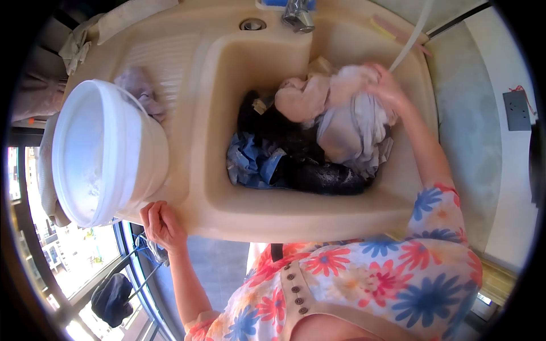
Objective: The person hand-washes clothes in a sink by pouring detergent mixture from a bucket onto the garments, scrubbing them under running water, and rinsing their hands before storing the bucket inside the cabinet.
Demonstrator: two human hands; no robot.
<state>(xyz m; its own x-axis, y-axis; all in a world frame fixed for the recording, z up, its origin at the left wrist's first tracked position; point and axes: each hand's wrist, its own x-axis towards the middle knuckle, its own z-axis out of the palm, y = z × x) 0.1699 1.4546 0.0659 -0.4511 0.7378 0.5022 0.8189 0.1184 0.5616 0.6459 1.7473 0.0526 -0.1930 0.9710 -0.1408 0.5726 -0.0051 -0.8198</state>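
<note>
Seeing first, as biggest, beige sink (267,224), w/ ribbed board (153,54) at L & deep basin (261,62) at R. Seeing next, at front edge, floral top (369,284) of the person, leaning close to sink. Then, on ribbed board, seeing white bucket (142,153), standing w/ wide mouth & thin handle. In basin, seeing black cloth (335,177), lying in front & bearing whitish marks; at R, greyish-white cloth (364,133); farther back, pale pink cloth (341,88), lying partly on others. At front L of basin, seeing blue cloth (250,159), touching the black one. Holding pale pink cloth in R hand (384,88), fingers narrow around it; blurring there, so cannot tell how firm. Resting L hand (164,224) at front edge of sink, near bucket, fingers curling in; palm hidden, so cannot tell if gripping sth. Just beside bucket, seeing small mauve cloth (138,85); at back rim, metal tap (298,17) &, smallest, round hole (253,24).
</note>
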